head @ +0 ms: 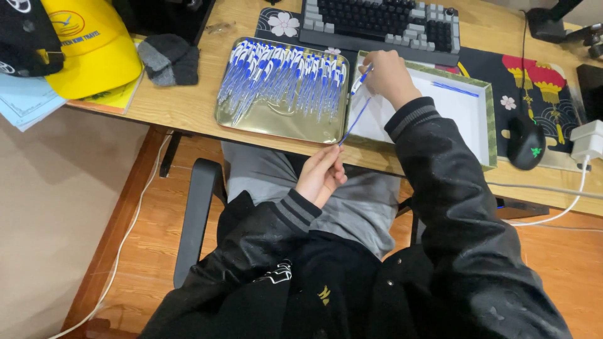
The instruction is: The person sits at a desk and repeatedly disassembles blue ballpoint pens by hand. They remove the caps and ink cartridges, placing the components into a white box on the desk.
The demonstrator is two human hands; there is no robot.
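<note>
At the far left of the wooden tabletop (pixel 182 107) lies a yellow cap (pixel 94 47), partly overlapped by a black cap (pixel 22 34) at the corner. Pale blue papers (pixel 25 100) project from beneath them over the tabletop edge. Just right of the yellow cap rests a grey knitted item (pixel 168 59).

Further right sits a shallow gold metal tray (pixel 282 122). It carries a dense row of blue-and-white pens (pixel 282 78), laid side by side across its upper half; the lower half of the tray is bare.

The left hand (pixel 321 174) is positioned below the tabletop edge, above the person's lap. Its fingers are pinched narrow on the lower end of a thin blue refill (pixel 356 119), which runs diagonally up and to the right, across the gap between the tray and the box.

The right hand (pixel 388 75) is positioned over the left end of a white, green-rimmed box (pixel 487 125). Its fingers are closed on a blue-and-white pen barrel (pixel 360 80), held just beside the upper end of the refill. Whether the refill touches the barrel cannot be determined. One loose blue refill (pixel 453 88) lies inside the box near its far wall.

Behind the tray and box stands a black-and-grey keyboard (pixel 380 25) on a dark patterned desk mat (pixel 534 78). A black mouse (pixel 526 142) rests on the mat right of the box. A white charger (pixel 588 139) with cable sits at the far right.
</note>
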